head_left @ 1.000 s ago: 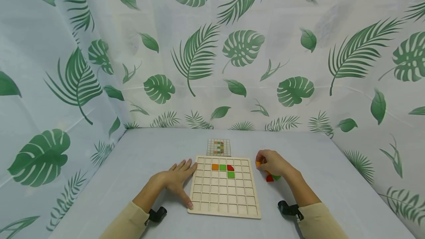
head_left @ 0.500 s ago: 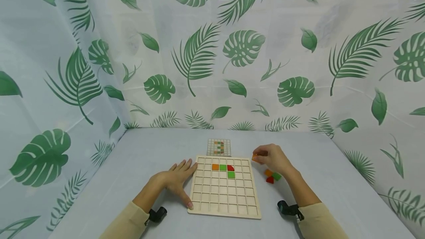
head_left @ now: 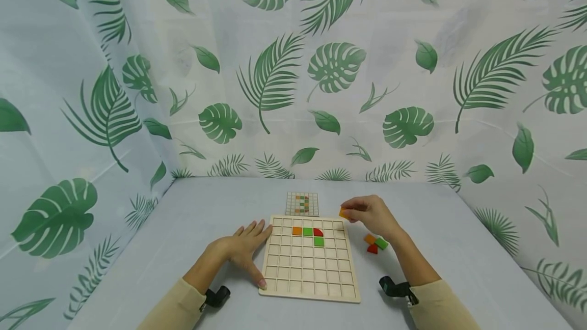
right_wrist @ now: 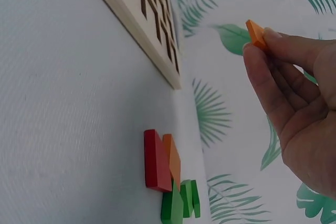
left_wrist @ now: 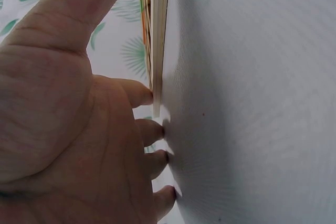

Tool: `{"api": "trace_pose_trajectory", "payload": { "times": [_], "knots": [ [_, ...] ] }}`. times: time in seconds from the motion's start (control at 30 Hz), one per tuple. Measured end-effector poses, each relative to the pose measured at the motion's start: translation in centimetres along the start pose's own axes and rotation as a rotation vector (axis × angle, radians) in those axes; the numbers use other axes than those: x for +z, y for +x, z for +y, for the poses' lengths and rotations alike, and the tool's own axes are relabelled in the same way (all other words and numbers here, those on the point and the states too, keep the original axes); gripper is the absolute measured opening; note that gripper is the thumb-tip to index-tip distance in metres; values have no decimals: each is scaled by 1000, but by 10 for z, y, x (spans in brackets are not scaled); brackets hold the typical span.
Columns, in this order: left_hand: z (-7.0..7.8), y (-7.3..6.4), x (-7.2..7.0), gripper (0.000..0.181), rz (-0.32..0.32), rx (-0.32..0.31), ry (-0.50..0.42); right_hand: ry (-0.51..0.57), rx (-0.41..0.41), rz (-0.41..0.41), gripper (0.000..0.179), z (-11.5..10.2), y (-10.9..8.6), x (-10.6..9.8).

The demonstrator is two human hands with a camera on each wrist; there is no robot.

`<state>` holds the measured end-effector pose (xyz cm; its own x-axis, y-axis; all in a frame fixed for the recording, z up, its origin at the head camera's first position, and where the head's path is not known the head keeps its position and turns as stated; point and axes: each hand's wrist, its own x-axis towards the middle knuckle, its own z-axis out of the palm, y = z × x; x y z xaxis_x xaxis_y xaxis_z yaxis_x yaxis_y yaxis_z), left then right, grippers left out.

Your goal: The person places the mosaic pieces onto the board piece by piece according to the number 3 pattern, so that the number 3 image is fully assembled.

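Observation:
My right hand (head_left: 372, 216) pinches an orange square tile (head_left: 343, 213) between thumb and fingertips, just past the far right corner of the wooden grid board (head_left: 295, 273). In the right wrist view the tile (right_wrist: 256, 35) is held clear of the table. My left hand (head_left: 242, 249) lies spread along the board's left side, thumb at the near corner and forefinger at the upper edge. An orange tile (head_left: 297, 231), a green tile (head_left: 308, 231) and a rounded red tile (head_left: 318, 232) sit in one row of the board. Another green tile (head_left: 319, 242) lies directly below the red one.
Right of the board are a loose orange tile (head_left: 369, 239), a red piece (head_left: 373, 249) and green tiles (head_left: 381, 243), close together. A small printed grid card (head_left: 293, 207) with coloured squares lies behind the board. Leaf-patterned cloth (head_left: 293, 85) hangs behind the table.
My right hand has lifted the orange tile away from the loose pieces and moved it left and farther back, toward the board's far corner. The left hand stays in place.

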<state>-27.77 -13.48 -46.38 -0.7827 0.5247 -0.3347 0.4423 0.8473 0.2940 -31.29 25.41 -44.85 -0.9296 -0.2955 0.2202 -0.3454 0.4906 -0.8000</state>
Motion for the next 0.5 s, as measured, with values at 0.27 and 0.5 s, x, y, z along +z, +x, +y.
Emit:
{"api": "trace_pose_trajectory", "payload": {
  "times": [0.27,0.5],
  "knots": [
    [1,-1,0,146,-1,-1,5,13,-13,-40,22,-14,0,12],
    [1,0,0,145,-7,-5,0,-2,-24,-117,19,-19,2,31]
  ]
}}
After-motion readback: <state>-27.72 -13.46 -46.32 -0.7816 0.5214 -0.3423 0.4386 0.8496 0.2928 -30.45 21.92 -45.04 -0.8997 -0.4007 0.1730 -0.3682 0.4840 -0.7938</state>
